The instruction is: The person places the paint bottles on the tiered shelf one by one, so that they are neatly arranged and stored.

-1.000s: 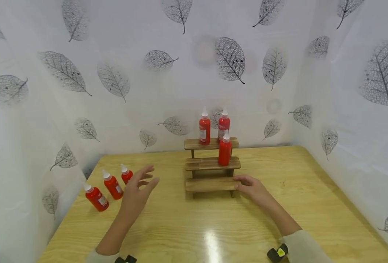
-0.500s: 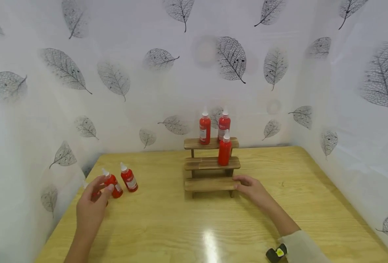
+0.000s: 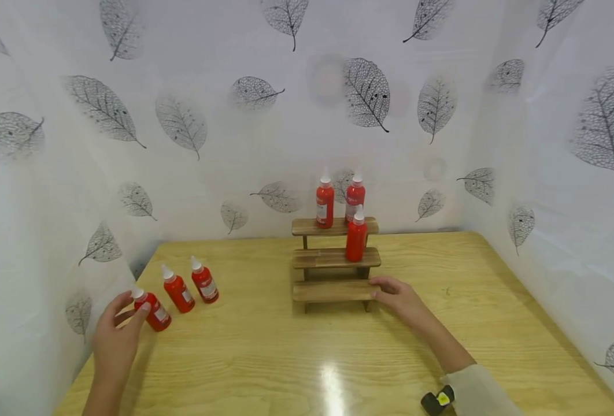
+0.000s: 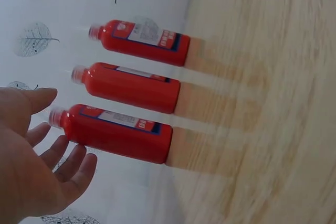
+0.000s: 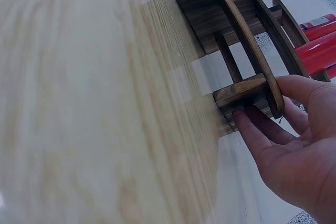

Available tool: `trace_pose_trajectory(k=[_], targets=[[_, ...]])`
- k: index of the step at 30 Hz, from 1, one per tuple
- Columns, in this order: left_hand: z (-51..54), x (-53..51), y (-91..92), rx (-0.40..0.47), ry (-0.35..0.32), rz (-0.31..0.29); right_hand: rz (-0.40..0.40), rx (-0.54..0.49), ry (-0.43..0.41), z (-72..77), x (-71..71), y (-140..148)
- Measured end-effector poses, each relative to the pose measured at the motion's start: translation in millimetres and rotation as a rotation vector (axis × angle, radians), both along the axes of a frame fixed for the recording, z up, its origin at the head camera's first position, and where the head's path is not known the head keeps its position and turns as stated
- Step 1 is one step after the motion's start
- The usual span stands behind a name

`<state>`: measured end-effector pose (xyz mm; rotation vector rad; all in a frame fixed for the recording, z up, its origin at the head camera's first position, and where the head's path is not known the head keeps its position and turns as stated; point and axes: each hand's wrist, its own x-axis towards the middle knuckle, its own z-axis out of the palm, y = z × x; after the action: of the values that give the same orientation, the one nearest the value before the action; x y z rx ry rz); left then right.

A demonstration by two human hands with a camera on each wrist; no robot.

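Note:
My left hand [image 3: 114,341] is at the nearest of three red squeeze bottles standing on the table's left. Its fingers are spread and loosely bent about the top of that bottle [image 4: 121,136], not closed on it. The middle bottle [image 3: 180,294] and the far bottle [image 3: 205,282] stand beside it in a slanting row. My right hand [image 3: 403,303] holds the right end of the lowest step of a three-tier wooden stand [image 3: 328,291], thumb on top and fingers against the end underneath, as the right wrist view shows.
On the stand's top step are two red bottles, one left [image 3: 325,203] and one right [image 3: 355,199]. A third bottle [image 3: 355,240] stands at the right of the middle step. A leaf-patterned white sheet [image 3: 296,133] encloses the table [image 3: 265,358] at the back and sides.
My left hand has moved left and down from mid-table to the nearest bottle, uncovering the other two bottles. The right hand has stayed on the stand.

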<state>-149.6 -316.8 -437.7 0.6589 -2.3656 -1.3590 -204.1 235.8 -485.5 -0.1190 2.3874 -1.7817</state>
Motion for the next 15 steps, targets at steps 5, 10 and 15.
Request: trace_pose_trajectory(k=[5, 10, 15], targets=[[-8.3, -6.2, -6.7, 0.013, -0.036, -0.062, -0.003, -0.003, 0.007, 0.4, 0.7, -1], [-12.6, -9.2, -10.3, -0.004, -0.080, -0.119, -0.014, -0.018, -0.013, -0.3, 1.4, -2], [-13.8, -11.5, -11.7, 0.007, -0.100, -0.127, -0.014, -0.021, -0.017, 0.1, 1.0, -1]])
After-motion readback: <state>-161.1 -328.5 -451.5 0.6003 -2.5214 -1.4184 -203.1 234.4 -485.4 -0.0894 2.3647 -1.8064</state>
